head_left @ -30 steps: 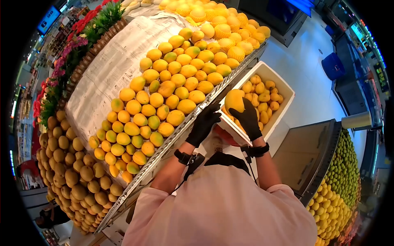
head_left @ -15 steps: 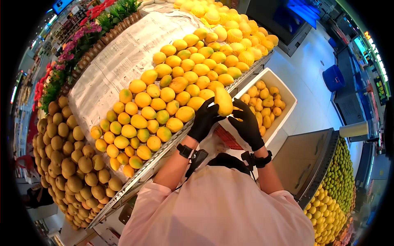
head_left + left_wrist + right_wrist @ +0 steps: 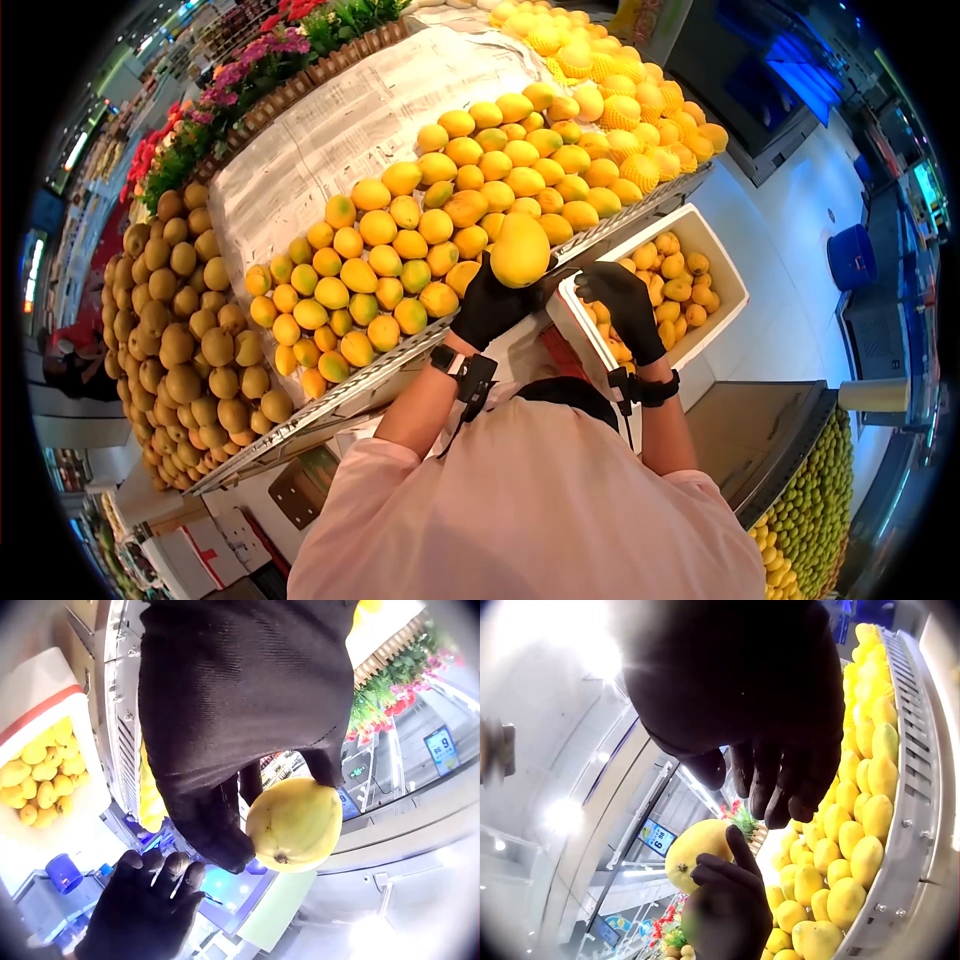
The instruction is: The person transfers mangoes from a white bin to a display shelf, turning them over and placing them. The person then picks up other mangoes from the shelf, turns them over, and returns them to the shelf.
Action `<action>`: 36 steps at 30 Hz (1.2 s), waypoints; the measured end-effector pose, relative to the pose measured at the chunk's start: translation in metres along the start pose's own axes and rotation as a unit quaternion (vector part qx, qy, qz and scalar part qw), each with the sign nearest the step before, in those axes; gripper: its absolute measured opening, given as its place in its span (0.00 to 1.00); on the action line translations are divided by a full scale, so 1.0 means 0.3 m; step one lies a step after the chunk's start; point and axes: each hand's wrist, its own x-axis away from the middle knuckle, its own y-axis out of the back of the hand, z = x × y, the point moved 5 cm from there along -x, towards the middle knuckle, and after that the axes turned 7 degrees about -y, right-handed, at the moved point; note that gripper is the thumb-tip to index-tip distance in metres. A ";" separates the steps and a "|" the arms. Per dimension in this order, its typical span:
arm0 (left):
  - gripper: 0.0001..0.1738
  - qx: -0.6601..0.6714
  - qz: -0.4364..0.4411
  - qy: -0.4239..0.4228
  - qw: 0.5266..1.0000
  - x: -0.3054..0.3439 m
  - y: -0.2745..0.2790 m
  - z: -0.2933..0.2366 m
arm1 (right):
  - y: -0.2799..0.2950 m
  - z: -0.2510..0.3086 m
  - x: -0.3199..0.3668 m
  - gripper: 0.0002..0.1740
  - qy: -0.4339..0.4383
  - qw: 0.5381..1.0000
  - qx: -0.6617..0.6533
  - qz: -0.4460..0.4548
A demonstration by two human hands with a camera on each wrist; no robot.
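My left hand (image 3: 492, 308), in a black glove, holds a yellow mango (image 3: 520, 250) up near the front edge of the slanted display. In the left wrist view, the thumb and fingers grip the sides of this mango (image 3: 296, 825), its stem end showing. The gloved right hand (image 3: 625, 305) is over the near side of a white foam box (image 3: 722, 262) of smaller yellow mangoes (image 3: 675, 290). Nothing is in that right hand (image 3: 742, 712); its fingers are loosely bent in the right wrist view. Rows of mangoes (image 3: 410, 245) cover the display's front part.
Newspaper (image 3: 340, 120) lines the display behind the mangoes. Fruit in yellow foam nets (image 3: 620, 110) lies at the far end, brown round fruit (image 3: 180, 340) at the left. A metal rail (image 3: 330, 405) edges the display. A dark-topped counter (image 3: 770, 430) stands right, a blue bin (image 3: 851, 257) beyond.
The right hand held the mango over the box, then brought it to the left hand. Now the left hand alone holds it, and the right hand has moved back toward the box.
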 end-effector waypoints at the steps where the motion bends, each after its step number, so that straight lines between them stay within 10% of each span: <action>1: 0.23 -0.016 0.001 -0.009 1.000 0.006 -0.002 0.004 | 0.000 -0.001 -0.004 0.14 -0.007 1.000 -0.004 0.012; 3: 0.23 -0.378 0.099 -0.160 0.906 -0.001 0.006 -0.040 | -0.005 0.007 -0.013 0.13 -0.020 0.999 -0.012 0.037; 14: 0.27 -0.023 -0.046 0.084 0.995 0.037 0.083 0.061 | 0.028 0.000 -0.022 0.11 0.010 0.996 0.005 0.086; 22: 0.19 -0.332 -0.025 -0.016 0.943 -0.005 0.062 -0.113 | 0.087 -0.083 -0.045 0.12 -0.021 0.992 -0.055 0.114; 24: 0.27 0.125 -0.099 0.169 0.973 0.050 0.084 0.010 | 0.106 -0.097 -0.045 0.12 -0.020 0.992 -0.043 0.117; 26: 0.32 0.424 -0.175 0.208 0.864 0.065 0.076 0.071 | 0.126 -0.135 -0.059 0.13 -0.037 0.990 -0.050 0.127; 30: 0.38 0.107 -0.128 0.215 0.962 0.058 0.156 0.037 | 0.153 -0.198 -0.076 0.12 -0.066 0.985 -0.074 0.139; 36: 0.47 -0.125 -0.148 0.139 0.971 0.027 0.293 0.068 | 0.150 -0.272 -0.099 0.11 -0.095 0.980 -0.099 0.142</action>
